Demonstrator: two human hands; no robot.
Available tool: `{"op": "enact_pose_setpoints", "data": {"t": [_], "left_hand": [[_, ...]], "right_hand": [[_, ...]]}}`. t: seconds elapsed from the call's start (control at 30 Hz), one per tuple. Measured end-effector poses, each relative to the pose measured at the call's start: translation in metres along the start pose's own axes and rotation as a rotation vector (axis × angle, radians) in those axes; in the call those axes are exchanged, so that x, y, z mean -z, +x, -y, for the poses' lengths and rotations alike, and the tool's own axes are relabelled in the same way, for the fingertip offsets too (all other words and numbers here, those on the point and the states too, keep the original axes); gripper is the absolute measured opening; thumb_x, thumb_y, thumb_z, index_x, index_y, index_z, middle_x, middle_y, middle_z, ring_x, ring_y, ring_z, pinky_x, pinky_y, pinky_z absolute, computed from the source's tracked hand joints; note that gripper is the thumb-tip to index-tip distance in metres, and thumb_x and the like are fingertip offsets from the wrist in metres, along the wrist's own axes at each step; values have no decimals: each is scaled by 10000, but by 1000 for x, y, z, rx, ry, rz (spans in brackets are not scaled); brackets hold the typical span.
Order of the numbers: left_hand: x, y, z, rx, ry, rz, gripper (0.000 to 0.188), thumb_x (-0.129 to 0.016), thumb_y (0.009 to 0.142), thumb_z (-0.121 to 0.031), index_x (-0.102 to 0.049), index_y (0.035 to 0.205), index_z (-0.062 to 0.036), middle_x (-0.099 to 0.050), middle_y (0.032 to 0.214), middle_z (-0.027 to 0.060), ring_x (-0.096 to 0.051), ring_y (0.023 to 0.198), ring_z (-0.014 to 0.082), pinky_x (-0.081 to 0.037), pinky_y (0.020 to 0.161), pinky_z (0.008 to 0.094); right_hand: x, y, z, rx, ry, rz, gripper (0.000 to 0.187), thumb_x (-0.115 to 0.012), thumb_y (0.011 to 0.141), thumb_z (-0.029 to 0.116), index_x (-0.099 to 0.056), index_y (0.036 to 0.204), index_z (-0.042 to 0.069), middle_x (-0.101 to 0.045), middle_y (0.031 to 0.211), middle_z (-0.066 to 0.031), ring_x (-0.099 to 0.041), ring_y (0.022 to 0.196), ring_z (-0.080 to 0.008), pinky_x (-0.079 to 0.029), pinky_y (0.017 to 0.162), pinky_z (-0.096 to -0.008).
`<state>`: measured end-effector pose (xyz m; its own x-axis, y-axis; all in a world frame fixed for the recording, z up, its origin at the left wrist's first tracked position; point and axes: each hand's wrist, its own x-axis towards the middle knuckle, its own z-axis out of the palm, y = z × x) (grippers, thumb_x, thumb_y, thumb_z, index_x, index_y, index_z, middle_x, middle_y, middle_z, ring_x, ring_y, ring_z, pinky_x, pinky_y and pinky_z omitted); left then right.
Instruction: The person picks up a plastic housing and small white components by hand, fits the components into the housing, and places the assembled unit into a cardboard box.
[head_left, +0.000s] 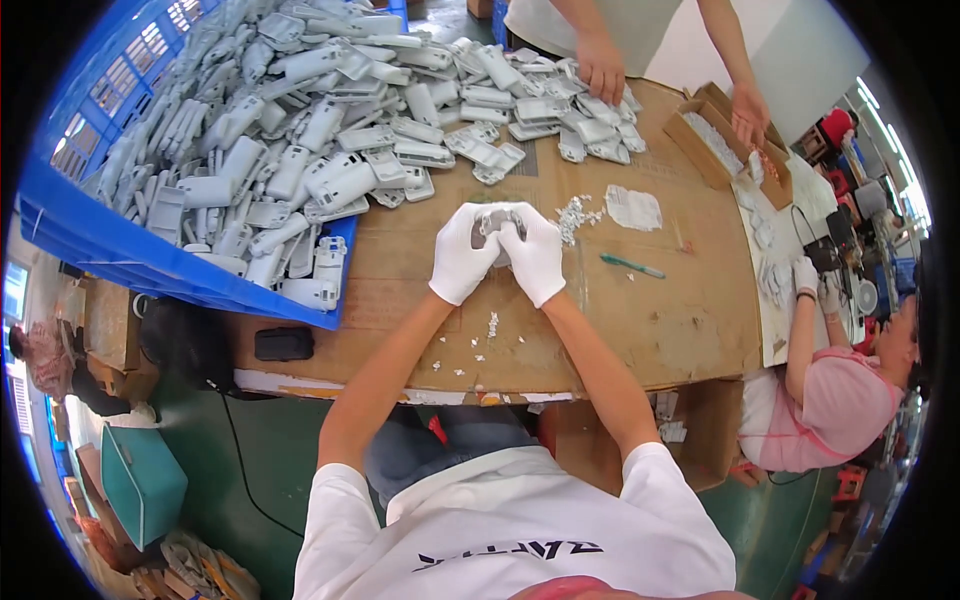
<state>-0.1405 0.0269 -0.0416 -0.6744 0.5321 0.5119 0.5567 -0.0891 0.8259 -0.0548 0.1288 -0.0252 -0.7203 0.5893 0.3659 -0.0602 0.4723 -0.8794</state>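
Steadying the grey plastic part (492,222) between left hand (460,258) and right hand (537,258), both gloved and pinching its sides, probably calls for even thumb pressure, without squeezing; small white plastic pieces (574,217) lie just right of the grip.

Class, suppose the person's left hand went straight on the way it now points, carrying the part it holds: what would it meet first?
Carrying the grey part, the left hand would likely meet the nearest pale casings ahead, though the hand's height above the cardboard is unclear.
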Motion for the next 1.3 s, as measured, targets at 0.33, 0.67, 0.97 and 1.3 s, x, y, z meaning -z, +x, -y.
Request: {"op": "enact_pose_setpoints", "data": {"t": [0.33,0.67,0.97,1.3], "left_hand": [[-8,-4,0,57,53,43,362,-699,816,-62,-622,1169,-34,-664,1036,104,-661,946,209,-514,837,314],[-7,-2,2,116,-118,39,352,-697,827,-59,-628,1170,-29,-676,1043,82,-653,959,156,-510,858,289],[-7,-4,2,37,33,53,305,-695,813,-49,-641,1113,-36,-666,992,88,-651,889,174,-512,801,296],[-4,-6,-14,-33,108,83,305,-669,763,19,-659,1062,-41,-631,906,105,-636,811,209,-503,747,297]], "right_hand": [[3,-5,-9,-13,122,22,311,-546,875,47,-636,1170,11,-718,1002,-139,-699,909,-199,-533,834,-325],[6,-1,-14,-31,351,94,324,-545,865,23,-636,1174,-8,-715,1028,-94,-666,944,-137,-519,860,-290],[2,-1,-5,-90,274,63,282,-576,873,15,-648,1146,-5,-714,1002,-78,-658,916,-114,-521,837,-278],[2,-2,-7,-58,344,37,199,-543,809,-24,-653,974,-5,-679,848,-62,-651,811,-113,-528,753,-276]]}}
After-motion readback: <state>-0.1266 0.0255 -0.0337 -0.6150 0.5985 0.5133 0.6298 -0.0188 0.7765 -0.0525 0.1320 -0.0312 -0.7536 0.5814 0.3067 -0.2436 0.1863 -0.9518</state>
